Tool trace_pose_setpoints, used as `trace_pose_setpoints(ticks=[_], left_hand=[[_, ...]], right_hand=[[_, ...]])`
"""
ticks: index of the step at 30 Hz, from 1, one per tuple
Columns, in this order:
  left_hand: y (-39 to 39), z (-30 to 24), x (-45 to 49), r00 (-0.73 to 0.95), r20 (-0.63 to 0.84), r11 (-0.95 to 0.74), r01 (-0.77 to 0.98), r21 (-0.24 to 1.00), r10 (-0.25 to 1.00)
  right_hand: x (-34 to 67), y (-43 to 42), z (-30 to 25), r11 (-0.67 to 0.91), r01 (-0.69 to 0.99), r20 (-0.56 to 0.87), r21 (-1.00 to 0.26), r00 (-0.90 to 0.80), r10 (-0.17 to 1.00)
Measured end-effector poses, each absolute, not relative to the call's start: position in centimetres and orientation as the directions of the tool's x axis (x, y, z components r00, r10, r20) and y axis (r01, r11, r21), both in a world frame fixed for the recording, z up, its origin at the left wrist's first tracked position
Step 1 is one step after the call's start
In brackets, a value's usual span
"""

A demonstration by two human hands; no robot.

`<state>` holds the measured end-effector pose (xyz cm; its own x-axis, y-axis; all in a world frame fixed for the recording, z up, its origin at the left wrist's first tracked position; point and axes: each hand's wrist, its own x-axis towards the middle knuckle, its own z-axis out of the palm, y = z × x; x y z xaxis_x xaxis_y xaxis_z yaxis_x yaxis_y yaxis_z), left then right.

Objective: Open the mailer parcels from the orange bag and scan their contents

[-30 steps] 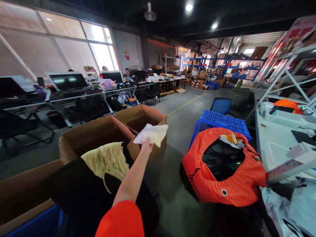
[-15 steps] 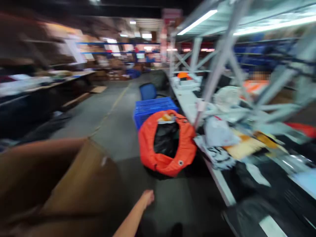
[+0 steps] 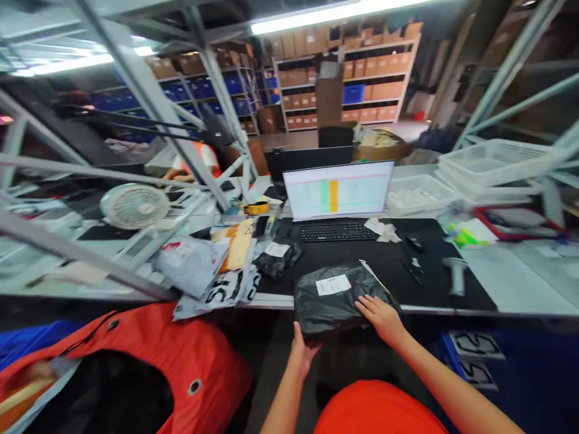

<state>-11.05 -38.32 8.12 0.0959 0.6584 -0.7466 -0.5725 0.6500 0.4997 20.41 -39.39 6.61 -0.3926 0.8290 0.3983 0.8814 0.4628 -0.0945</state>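
A black plastic-wrapped parcel with a white label is at the front edge of the desk, partly over the black desk mat. My left hand holds its near left corner from below, thumb up at the side and the other fingers partly hidden beneath. On its right part, my right hand grips the parcel, fingers across the top. Behind it stand a black keyboard and a lit monitor. A barcode scanner and a mouse lie to the right.
An orange bag stands open at lower left. Grey and white mailers and a smaller black parcel lie left of the mat. A fan, slanted metal posts and white baskets flank the desk. Another person sits beyond.
My view has swung right from the aisle to the desk with the monitor. The orange bag now sits at lower left. Both hands are now on the black parcel; before, one hand showed, low over the floor.
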Motion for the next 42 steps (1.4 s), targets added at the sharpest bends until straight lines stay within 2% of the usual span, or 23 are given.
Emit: trace_pose_setpoints(ticks=[4, 6, 9, 12, 14, 16, 17, 18, 20, 21, 22, 24, 26, 28, 32, 34, 36, 38, 40, 42], left_hand=[[-39.5, 8.8, -6.6, 0.155, -0.742, 0.667, -0.581, 0.466, 0.653], [-39.9, 9.5, -4.7, 0.224, -0.736, 0.703, -0.560, 0.439, 0.639], [-40.8, 10.4, -0.8, 0.337, -0.745, 0.795, -0.446, 0.411, 0.575], [-41.9, 10.6, 4.6, 0.370, -0.756, 0.840, -0.293, 0.456, 0.540], [-42.2, 10.6, 8.6, 0.364, -0.739, 0.823, -0.229, 0.520, 0.568], [-42.2, 10.8, 12.6, 0.340, -0.741, 0.814, -0.176, 0.554, 0.578], [-42.2, 10.9, 14.6, 0.333, -0.748, 0.815, -0.147, 0.561, 0.574], [-42.2, 11.1, 16.5, 0.338, -0.750, 0.816, -0.114, 0.567, 0.568], [-42.4, 11.5, 20.3, 0.383, -0.737, 0.807, -0.039, 0.589, 0.557], [-42.6, 11.7, 22.1, 0.415, -0.720, 0.789, 0.007, 0.614, 0.556], [-42.9, 11.9, 23.8, 0.449, -0.696, 0.757, 0.063, 0.650, 0.560], [-43.6, 12.2, 27.2, 0.512, -0.630, 0.627, 0.208, 0.751, 0.584], [-44.5, 12.5, 30.4, 0.590, -0.529, 0.413, 0.333, 0.848, 0.610], [-45.7, 12.9, 33.3, 0.672, -0.441, 0.213, 0.398, 0.893, 0.595], [-49.7, 13.9, 37.6, 0.794, -0.368, 0.010, 0.415, 0.910, 0.484], [-52.4, 14.2, 38.6, 0.851, -0.352, -0.048, 0.400, 0.915, 0.391], [-54.9, 14.2, 39.1, 0.906, -0.358, -0.051, 0.378, 0.925, 0.227], [-56.7, 13.6, 39.4, 0.932, -0.362, 0.004, 0.362, 0.932, 0.012], [-57.3, 12.4, 39.5, 0.912, -0.389, 0.057, 0.398, 0.915, -0.130], [-56.6, 10.7, 39.5, 0.868, -0.475, 0.075, 0.488, 0.870, -0.145]], right_hand=[[24.5, -43.8, 8.5, 0.623, 0.774, 0.576, -0.112, -0.460, 0.675], [26.7, -45.7, 9.4, 0.630, 0.769, 0.622, -0.105, -0.444, 0.645], [29.9, -48.7, 11.3, 0.654, 0.741, 0.676, -0.152, -0.405, 0.616], [33.0, -51.9, 13.5, 0.713, 0.658, 0.728, -0.240, -0.364, 0.581], [35.4, -54.1, 14.5, 0.687, 0.680, 0.740, -0.256, -0.319, 0.592], [38.1, -56.2, 14.7, 0.523, 0.794, 0.736, -0.311, -0.147, 0.661], [39.4, -57.3, 14.4, 0.372, 0.840, 0.713, -0.396, 0.026, 0.701], [40.7, -58.3, 14.0, 0.198, 0.820, 0.649, -0.537, 0.251, 0.718], [42.7, -60.5, 12.9, -0.066, 0.565, 0.393, -0.822, 0.649, 0.652], [43.3, -61.6, 12.3, -0.117, 0.417, 0.268, -0.902, 0.751, 0.603], [43.7, -62.8, 11.9, -0.114, 0.301, 0.181, -0.947, 0.791, 0.585], [43.6, -65.3, 11.5, -0.029, 0.152, 0.099, -0.988, 0.766, 0.635], [42.8, -67.8, 11.7, 0.052, 0.026, 0.055, -0.998, 0.707, 0.705], [41.7, -70.2, 12.4, 0.091, -0.072, 0.016, -0.993, 0.694, 0.720], [38.9, -74.1, 13.5, 0.121, -0.134, -0.025, -0.984, 0.766, 0.643], [37.4, -75.4, 13.5, 0.124, -0.133, -0.048, -0.983, 0.848, 0.528], [36.1, -76.4, 13.2, 0.011, -0.078, -0.071, -0.997, 0.944, 0.321], [35.4, -77.6, 13.0, -0.156, -0.032, -0.056, -0.987, 0.987, 0.151], [35.9, -79.5, 13.0, -0.265, -0.005, -0.027, -0.964, 0.996, 0.082], [37.8, -82.2, 13.3, -0.346, 0.016, 0.001, -0.938, 0.999, 0.043]])
